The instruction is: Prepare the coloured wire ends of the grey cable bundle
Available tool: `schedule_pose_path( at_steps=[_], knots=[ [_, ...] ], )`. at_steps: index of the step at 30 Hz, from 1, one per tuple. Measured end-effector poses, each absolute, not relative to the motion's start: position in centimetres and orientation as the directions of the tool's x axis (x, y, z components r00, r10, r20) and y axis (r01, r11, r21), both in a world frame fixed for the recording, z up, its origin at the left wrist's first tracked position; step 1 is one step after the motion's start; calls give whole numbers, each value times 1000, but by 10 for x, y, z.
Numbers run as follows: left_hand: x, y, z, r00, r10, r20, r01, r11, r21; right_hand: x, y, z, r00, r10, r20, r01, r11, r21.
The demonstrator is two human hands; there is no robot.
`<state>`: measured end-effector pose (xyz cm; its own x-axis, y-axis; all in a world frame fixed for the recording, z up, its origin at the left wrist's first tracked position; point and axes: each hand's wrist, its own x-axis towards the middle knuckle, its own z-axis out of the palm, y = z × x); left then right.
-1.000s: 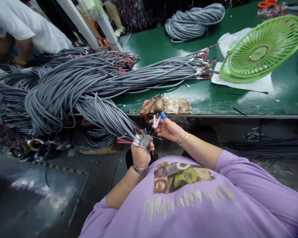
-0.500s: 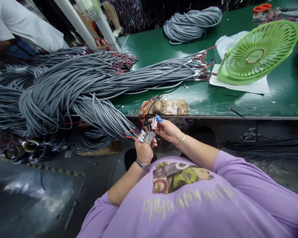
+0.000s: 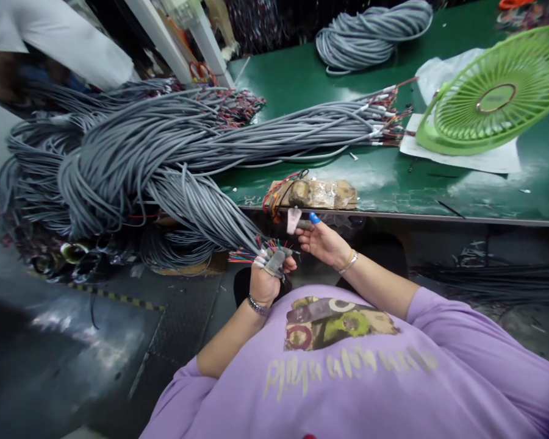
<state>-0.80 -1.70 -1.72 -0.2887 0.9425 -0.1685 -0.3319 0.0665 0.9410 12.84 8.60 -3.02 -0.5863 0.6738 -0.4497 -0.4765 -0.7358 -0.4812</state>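
My left hand [image 3: 265, 284] is closed around the ends of several grey cables [image 3: 261, 261], with a worn grey covering on its thumb. Thin coloured wires [image 3: 243, 256] fan out from the stripped cable ends beside it. To the right, my right hand [image 3: 324, 245] is held apart from the wires, its thumb and forefinger spread. Blue tape [image 3: 314, 217] covers the thumb tip. A pale pink piece [image 3: 293, 221] is at the end of the grey-covered forefinger; I cannot tell whether it is a wrapping or a loose piece.
A large heap of grey cables [image 3: 119, 152] drapes over the green table [image 3: 388, 189]. At its front edge lies a taped cardboard-like block [image 3: 333, 194] with wires. A green fan [image 3: 494, 97] stands right, a cable coil [image 3: 375, 33] behind. Another person's white sleeve [image 3: 73, 39] shows upper left.
My right hand has drawn away to the right from the wires, and its thumb and forefinger have parted. My left hand keeps its hold on the cables. The view has shifted slightly.
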Motion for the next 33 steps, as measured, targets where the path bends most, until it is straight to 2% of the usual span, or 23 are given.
schedule_pose_path(
  at_steps=[13,16,20,25,28,33],
  knots=[
    [-4,-19,-26,-253,958,-138,-380,32,924,147,72,-40,-544,722,-428,-471,-685,-556],
    [-3,-17,-30,-245,963,-113,-418,0,908,156,70,-42,-450,798,-402,-482,-596,-642],
    [-3,-18,-32,-254,961,-113,-468,-20,884,171,68,-47,-314,909,-273,-451,-396,-800],
    [-3,-24,-34,-258,960,-109,-415,-8,910,183,65,-53,-179,959,-219,-269,-262,-927],
    [0,-29,-33,-258,963,-74,-372,-28,928,186,59,-53,-177,970,-167,-198,-201,-959],
    [-13,-41,-13,-368,929,-20,-443,-156,883,187,51,-52,-249,963,-105,-147,-145,-979]
  ],
)
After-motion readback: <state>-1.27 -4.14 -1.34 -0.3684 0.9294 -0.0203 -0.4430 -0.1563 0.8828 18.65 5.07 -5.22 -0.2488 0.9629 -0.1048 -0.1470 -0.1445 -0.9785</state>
